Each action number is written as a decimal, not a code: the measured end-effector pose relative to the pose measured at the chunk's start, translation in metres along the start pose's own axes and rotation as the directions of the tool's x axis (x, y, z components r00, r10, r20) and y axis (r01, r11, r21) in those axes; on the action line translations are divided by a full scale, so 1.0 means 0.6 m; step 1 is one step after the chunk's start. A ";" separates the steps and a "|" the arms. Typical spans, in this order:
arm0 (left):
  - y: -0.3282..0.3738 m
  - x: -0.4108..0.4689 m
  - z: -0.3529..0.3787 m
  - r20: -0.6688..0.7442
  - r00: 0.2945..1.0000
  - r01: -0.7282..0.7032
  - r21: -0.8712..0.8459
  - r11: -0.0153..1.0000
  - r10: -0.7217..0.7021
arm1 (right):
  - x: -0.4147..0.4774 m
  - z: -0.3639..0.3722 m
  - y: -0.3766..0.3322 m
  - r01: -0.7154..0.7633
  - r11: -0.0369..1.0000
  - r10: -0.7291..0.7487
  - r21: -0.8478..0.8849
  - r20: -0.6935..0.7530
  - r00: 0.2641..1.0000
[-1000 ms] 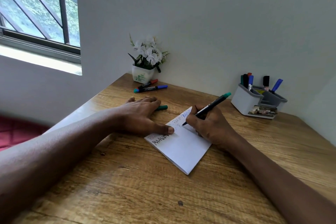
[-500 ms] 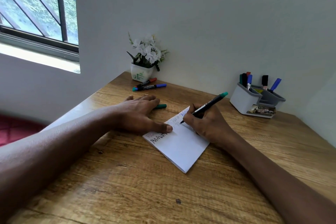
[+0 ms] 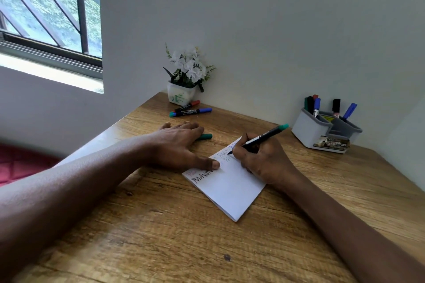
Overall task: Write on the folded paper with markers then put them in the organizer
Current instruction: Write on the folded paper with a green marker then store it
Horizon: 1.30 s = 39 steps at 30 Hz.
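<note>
A folded white paper (image 3: 232, 188) lies on the wooden desk (image 3: 161, 225), with several lines of writing near its far edge. My right hand (image 3: 262, 161) grips a black marker with a green end (image 3: 264, 136), its tip touching the paper's upper part. My left hand (image 3: 177, 145) lies flat, palm down, thumb pressing the paper's left corner. A green cap (image 3: 205, 136) sticks out from under its fingers. The grey organizer (image 3: 305, 128) stands at the back right, holding several markers (image 3: 316, 107).
Two markers, a red-capped one (image 3: 187, 105) and a blue-capped one (image 3: 190, 112), lie in front of a white flower pot (image 3: 180, 96) at the back wall. Walls close the desk at the back and right. A window is at the upper left.
The marker tip has shifted slightly along the writing line. My left hand stays pressed on the paper. The view has drifted a little.
</note>
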<state>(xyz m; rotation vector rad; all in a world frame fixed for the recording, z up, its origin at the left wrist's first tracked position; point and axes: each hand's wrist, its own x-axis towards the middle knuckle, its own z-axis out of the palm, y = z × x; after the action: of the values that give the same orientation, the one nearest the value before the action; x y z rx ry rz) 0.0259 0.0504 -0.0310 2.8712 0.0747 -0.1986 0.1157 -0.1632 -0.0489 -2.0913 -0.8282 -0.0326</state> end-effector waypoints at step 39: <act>0.004 -0.007 -0.005 0.025 1.000 0.014 -0.009 1.000 -0.014 | 0.001 -0.002 0.006 -0.030 0.999 0.026 -0.034 -0.094 0.995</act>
<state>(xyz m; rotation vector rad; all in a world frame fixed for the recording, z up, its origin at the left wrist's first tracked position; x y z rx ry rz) 0.0226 0.0490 -0.0270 2.8589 0.0906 -0.2361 0.1188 -0.1652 -0.0507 -2.1171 -0.7469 -0.1299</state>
